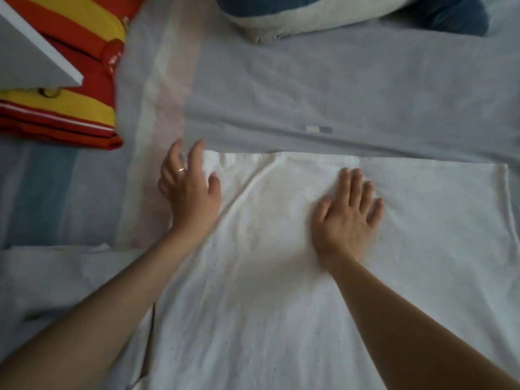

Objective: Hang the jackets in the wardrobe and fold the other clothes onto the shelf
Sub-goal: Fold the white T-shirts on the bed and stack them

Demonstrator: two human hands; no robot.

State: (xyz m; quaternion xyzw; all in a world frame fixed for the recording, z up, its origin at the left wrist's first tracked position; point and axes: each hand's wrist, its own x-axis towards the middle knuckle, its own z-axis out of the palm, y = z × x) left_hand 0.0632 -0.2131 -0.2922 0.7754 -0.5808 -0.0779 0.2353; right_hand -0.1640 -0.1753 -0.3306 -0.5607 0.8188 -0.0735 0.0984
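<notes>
The right hand's fingers (355, 188) lay straight and slightly spread, pressed flat on the white garment (281, 299), so the right hand (349, 220) pinned its upper middle. The left hand's fingers (198, 154) were spread and arched over the garment's far left corner, thumb on the cloth, with nothing pinched; the left hand (188, 192) wore a ring. The garment lay spread on the bed, its far edge touching a grey cloth (337, 88). It looked thin, light and limp, likely to wrinkle and slide. Pinching the corners or a folded edge while one palm anchored it seemed best.
</notes>
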